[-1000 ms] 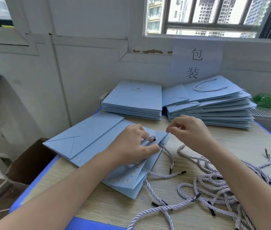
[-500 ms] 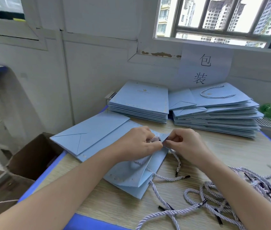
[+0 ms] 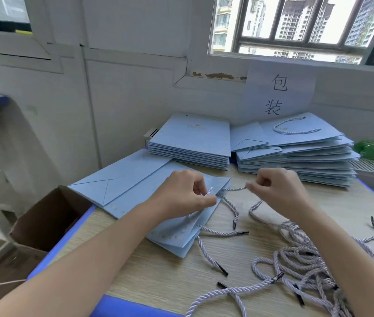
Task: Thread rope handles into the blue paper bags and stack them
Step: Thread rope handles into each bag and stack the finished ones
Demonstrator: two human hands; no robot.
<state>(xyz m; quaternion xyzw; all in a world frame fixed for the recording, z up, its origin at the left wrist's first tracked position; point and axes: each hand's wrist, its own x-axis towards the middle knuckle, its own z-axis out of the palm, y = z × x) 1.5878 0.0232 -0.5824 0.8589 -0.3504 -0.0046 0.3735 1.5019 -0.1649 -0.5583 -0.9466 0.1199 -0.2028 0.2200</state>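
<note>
A flat blue paper bag (image 3: 135, 181) lies on the wooden table in front of me, on top of other flat bags. My left hand (image 3: 184, 194) presses the bag's open end and pinches a loop of pale twisted rope (image 3: 208, 192) at the bag's top corner. My right hand (image 3: 277, 191), just right of the bag, pinches the same rope's end and holds it taut (image 3: 234, 189) off the bag's edge. Other rope ends with black tips (image 3: 234, 221) hang from the bag mouth.
Two stacks of flat blue bags sit at the back: a left stack (image 3: 192, 143) and a right stack (image 3: 295, 156) topped by a bag with a rope handle. Loose ropes (image 3: 300, 261) pile at the right. An open cardboard box (image 3: 48, 220) stands beside the table's left edge.
My right hand met my left at the bag's corner, then drew away to the right with the rope end, stretching the rope out. My left hand stayed on the bag.
</note>
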